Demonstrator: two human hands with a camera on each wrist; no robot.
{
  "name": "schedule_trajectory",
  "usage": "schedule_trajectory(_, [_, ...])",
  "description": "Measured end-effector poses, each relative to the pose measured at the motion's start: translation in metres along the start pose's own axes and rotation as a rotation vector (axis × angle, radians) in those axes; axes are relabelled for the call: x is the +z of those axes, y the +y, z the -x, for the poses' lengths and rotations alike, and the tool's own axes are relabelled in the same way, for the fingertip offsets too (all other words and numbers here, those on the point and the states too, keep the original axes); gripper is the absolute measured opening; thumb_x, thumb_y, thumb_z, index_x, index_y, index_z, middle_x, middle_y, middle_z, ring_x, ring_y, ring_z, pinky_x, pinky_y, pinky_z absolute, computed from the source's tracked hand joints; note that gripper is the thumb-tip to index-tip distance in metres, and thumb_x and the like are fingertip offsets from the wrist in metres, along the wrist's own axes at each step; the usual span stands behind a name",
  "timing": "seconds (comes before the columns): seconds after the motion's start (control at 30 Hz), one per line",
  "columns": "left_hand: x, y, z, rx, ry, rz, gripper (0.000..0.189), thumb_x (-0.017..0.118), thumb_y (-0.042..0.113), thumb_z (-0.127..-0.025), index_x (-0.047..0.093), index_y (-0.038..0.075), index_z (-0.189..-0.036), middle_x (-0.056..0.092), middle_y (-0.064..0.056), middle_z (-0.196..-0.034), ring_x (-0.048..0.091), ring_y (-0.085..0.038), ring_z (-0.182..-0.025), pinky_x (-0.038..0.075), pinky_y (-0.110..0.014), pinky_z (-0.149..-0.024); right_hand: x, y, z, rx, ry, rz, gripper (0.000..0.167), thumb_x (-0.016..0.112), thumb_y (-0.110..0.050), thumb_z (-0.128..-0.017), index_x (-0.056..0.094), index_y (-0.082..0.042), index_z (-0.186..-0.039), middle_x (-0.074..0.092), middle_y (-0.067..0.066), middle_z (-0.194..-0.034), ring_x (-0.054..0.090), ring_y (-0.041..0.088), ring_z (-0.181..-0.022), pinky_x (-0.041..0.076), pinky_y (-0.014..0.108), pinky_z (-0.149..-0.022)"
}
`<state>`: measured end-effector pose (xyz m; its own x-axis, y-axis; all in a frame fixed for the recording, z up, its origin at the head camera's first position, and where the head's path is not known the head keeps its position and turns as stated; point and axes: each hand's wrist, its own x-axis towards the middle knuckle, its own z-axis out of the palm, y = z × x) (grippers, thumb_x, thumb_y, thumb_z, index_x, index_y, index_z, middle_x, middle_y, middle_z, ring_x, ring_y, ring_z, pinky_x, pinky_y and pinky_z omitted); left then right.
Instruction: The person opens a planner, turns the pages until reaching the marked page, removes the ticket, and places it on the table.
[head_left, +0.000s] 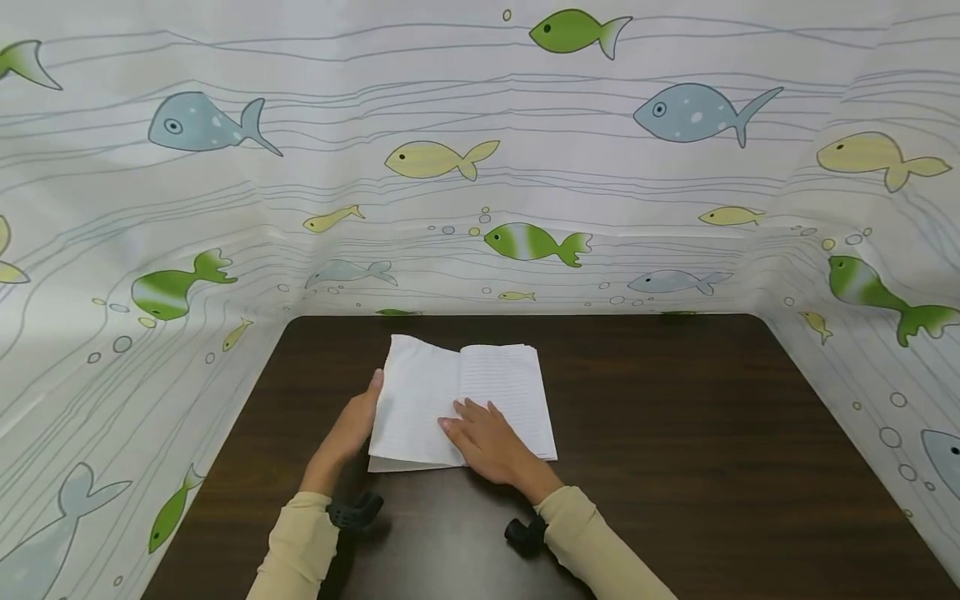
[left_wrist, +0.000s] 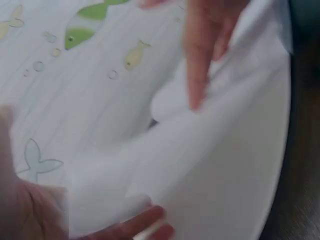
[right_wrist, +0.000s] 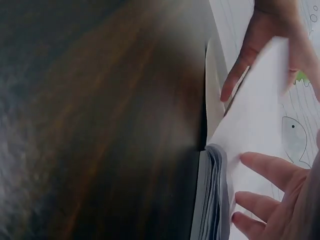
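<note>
An open notebook [head_left: 502, 375] with lined white pages lies near the middle of the table. At its left edge, my left hand [head_left: 352, 429] stands on its side with the thumb up; the fingers are partly hidden by the paper. In the right wrist view a raised page [right_wrist: 262, 105] stands at the left hand, whose thumb and fingers are spread apart. My right hand [head_left: 487, 442] lies over the lower middle of the notebook, near the fold, with fingers extended and fingertips [right_wrist: 245, 158] on the paper. Layered page edges [right_wrist: 217, 190] show below the right hand.
The dark wooden table [head_left: 675, 433] extends around the notebook. A white sheet [head_left: 450, 92] printed with fish surrounds it at the back and both sides. Dark wrist-worn devices [head_left: 356, 510] sit over both beige sleeves [head_left: 300, 533].
</note>
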<state>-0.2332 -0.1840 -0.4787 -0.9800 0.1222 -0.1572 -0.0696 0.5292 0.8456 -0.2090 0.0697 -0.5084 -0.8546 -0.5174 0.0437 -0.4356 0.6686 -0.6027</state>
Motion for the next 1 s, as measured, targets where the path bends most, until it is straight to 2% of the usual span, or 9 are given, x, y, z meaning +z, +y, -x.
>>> schedule_trajectory(0.13, [0.001, -0.003, 0.001, 0.055, 0.105, -0.134, 0.049, 0.064, 0.032, -0.103, 0.063, -0.013, -0.121, 0.071, -0.029, -0.106, 0.069, -0.039, -0.097, 0.056, -0.045, -0.082, 0.001, 0.001, 0.001, -0.001, -0.019, 0.049, 0.059, 0.024, -0.049, -0.112, 0.058, -0.017, -0.149, 0.042, 0.008, -0.162, 0.030, 0.026, -0.155, 0.014, 0.053, -0.126])
schedule_trajectory(0.17, [0.002, -0.006, 0.001, 0.059, 0.130, -0.151, 0.041, 0.070, 0.024, -0.100, 0.064, -0.013, -0.117, 0.072, -0.026, -0.098, 0.069, -0.036, -0.089, 0.055, -0.044, -0.076, 0.001, 0.001, 0.001, -0.004, -0.021, 0.055, 0.060, 0.024, -0.049, -0.112, 0.058, -0.017, -0.149, 0.042, 0.008, -0.162, 0.030, 0.026, -0.155, 0.015, 0.053, -0.126])
schedule_trajectory(0.2, [0.003, -0.008, 0.001, 0.065, 0.158, -0.175, 0.040, 0.073, 0.017, -0.097, 0.065, -0.012, -0.122, 0.074, -0.025, -0.099, 0.071, -0.035, -0.090, 0.057, -0.044, -0.076, 0.001, 0.002, 0.002, -0.005, -0.023, 0.054, 0.060, 0.024, -0.050, -0.112, 0.058, -0.017, -0.149, 0.042, 0.008, -0.162, 0.030, 0.025, -0.155, 0.015, 0.053, -0.126])
schedule_trajectory(0.3, [0.007, -0.016, 0.002, 0.050, 0.225, -0.244, 0.042, 0.078, 0.007, -0.090, 0.064, -0.012, -0.125, 0.075, -0.024, -0.096, 0.071, -0.034, -0.085, 0.057, -0.048, -0.074, 0.001, 0.003, 0.003, -0.012, -0.028, 0.045, 0.061, 0.023, -0.050, -0.112, 0.058, -0.016, -0.149, 0.041, 0.007, -0.162, 0.030, 0.025, -0.154, 0.015, 0.053, -0.126])
schedule_trajectory(0.43, [0.011, -0.020, 0.004, 0.014, 0.267, -0.339, 0.049, 0.081, 0.009, -0.088, 0.063, -0.008, -0.131, 0.073, -0.018, -0.091, 0.065, -0.029, -0.075, 0.054, -0.047, -0.069, 0.000, 0.003, 0.004, -0.022, -0.027, 0.037, 0.061, 0.025, -0.050, -0.112, 0.058, -0.014, -0.149, 0.042, 0.007, -0.162, 0.030, 0.025, -0.154, 0.016, 0.053, -0.126])
schedule_trajectory(0.53, [0.013, -0.019, 0.004, 0.030, 0.295, -0.381, 0.056, 0.083, 0.009, -0.086, 0.059, -0.006, -0.135, 0.070, -0.014, -0.089, 0.060, -0.027, -0.072, 0.050, -0.044, -0.065, -0.001, 0.003, 0.005, -0.026, -0.020, 0.040, 0.060, 0.026, -0.049, -0.113, 0.058, -0.013, -0.149, 0.043, 0.006, -0.162, 0.031, 0.025, -0.154, 0.016, 0.053, -0.126])
schedule_trajectory(0.67, [0.016, -0.016, 0.001, 0.095, 0.336, -0.450, 0.067, 0.086, 0.005, -0.081, 0.054, -0.006, -0.139, 0.063, -0.019, -0.099, 0.057, -0.034, -0.086, 0.048, -0.048, -0.073, -0.002, 0.004, 0.005, -0.021, -0.008, 0.033, 0.060, 0.027, -0.049, -0.112, 0.058, -0.012, -0.148, 0.044, 0.006, -0.161, 0.032, 0.025, -0.154, 0.017, 0.052, -0.126])
schedule_trajectory(0.8, [0.019, -0.013, -0.002, 0.181, 0.327, -0.496, 0.056, 0.085, -0.003, -0.079, 0.062, -0.006, -0.130, 0.061, -0.023, -0.109, 0.057, -0.040, -0.101, 0.049, -0.054, -0.086, -0.002, 0.004, 0.006, -0.018, -0.001, 0.026, 0.060, 0.028, -0.049, -0.112, 0.059, -0.012, -0.148, 0.044, 0.007, -0.161, 0.032, 0.025, -0.154, 0.017, 0.052, -0.126])
schedule_trajectory(1.0, [0.021, -0.014, 0.000, 0.254, 0.212, -0.474, 0.028, 0.073, -0.011, -0.086, 0.073, -0.005, -0.113, 0.067, -0.022, -0.111, 0.065, -0.042, -0.106, 0.053, -0.057, -0.091, -0.001, 0.005, 0.006, -0.016, 0.033, 0.029, 0.059, 0.029, -0.047, -0.112, 0.060, -0.009, -0.146, 0.045, 0.011, -0.160, 0.033, 0.028, -0.153, 0.019, 0.055, -0.125])
